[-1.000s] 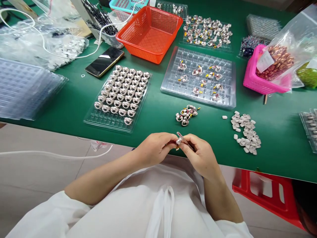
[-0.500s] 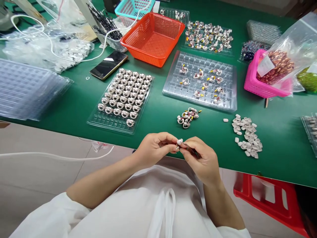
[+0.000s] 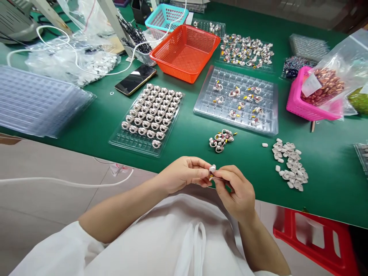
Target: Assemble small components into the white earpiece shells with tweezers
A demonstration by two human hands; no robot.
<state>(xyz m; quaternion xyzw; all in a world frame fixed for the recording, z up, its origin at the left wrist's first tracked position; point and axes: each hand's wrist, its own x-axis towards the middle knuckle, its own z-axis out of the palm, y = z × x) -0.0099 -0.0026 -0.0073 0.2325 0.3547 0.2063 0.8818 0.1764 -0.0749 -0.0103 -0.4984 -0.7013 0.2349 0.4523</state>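
Observation:
Near the table's front edge, my left hand [image 3: 181,174] is closed, its thumb and fingers pinching a small white rounded earpiece-like part [image 3: 212,168] with dark red and yellow bits below. My right hand [image 3: 237,188] is closed against that part's right side, its fingers around a thin tweezers-like tool [image 3: 220,179] that is mostly hidden. Just beyond my hands lies a small pile of similar white ring-shaped parts [image 3: 221,140] with red and yellow bits. To the right is a scatter of small white caps [image 3: 291,163].
A clear tray of white ring-shaped parts [image 3: 130,149] stands left, beside a phone [image 3: 135,79]. Farther back are a compartment tray [image 3: 207,101] and an orange basket [image 3: 184,63]. A pink basket [image 3: 294,96] holds bagged copper-coloured pieces. Stacked clear trays [image 3: 34,99] lie far left; a red stool [image 3: 316,245] stands below.
The camera view has shifted slightly, so the table things sit lower and farther right. Both hands stay together at the small part; the tool in my right hand shows less.

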